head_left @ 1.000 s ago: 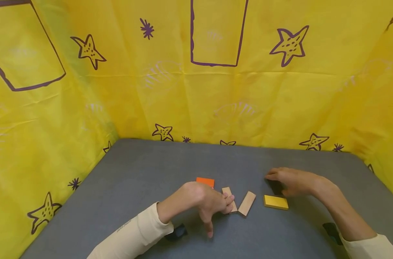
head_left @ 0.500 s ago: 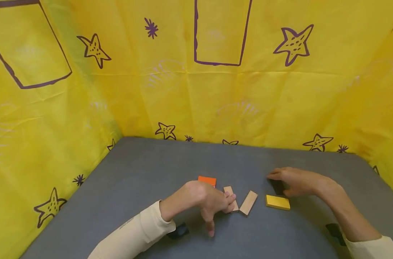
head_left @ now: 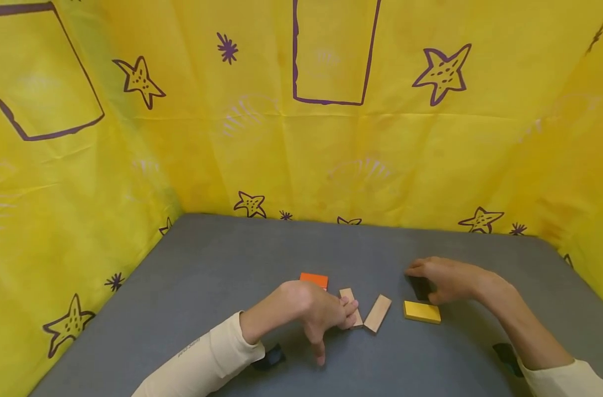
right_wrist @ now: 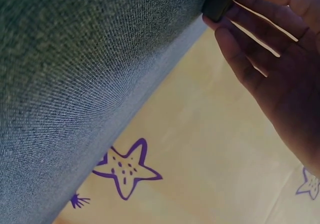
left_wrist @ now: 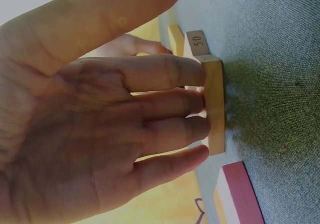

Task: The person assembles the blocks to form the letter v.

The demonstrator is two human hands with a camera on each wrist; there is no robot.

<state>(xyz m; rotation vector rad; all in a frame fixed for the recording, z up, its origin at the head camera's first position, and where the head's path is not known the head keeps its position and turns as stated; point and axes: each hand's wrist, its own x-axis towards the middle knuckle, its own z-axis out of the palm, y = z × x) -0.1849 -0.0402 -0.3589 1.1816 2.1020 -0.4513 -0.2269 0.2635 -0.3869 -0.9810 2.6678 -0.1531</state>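
My left hand point(head_left: 328, 310) lays its fingers on a plain wooden block point(head_left: 346, 293), thumb held well apart. In the left wrist view the straight fingertips meet the long side of this wooden block point(left_wrist: 216, 108). A second wooden block point(head_left: 378, 314) touches it at the near end, forming a V; its end point(left_wrist: 197, 42) reads "50". My right hand point(head_left: 447, 280) grips a black block point(head_left: 420, 288) between thumb and fingers. In the right wrist view the black block point(right_wrist: 220, 1) shows at the fingertips. Just in front of that hand lies a yellow block point(head_left: 422, 312).
An orange block point(head_left: 314, 279) lies behind the left hand, partly covered by it. Dark objects show under the left cuff point(head_left: 271, 357) and beside the right forearm point(head_left: 508, 358). Yellow cloth walls point(head_left: 311, 160) with starfish drawings stand around the grey tabletop point(head_left: 241, 253).
The head view shifts slightly and swings back. Both hands and the blocks keep the same places relative to each other.
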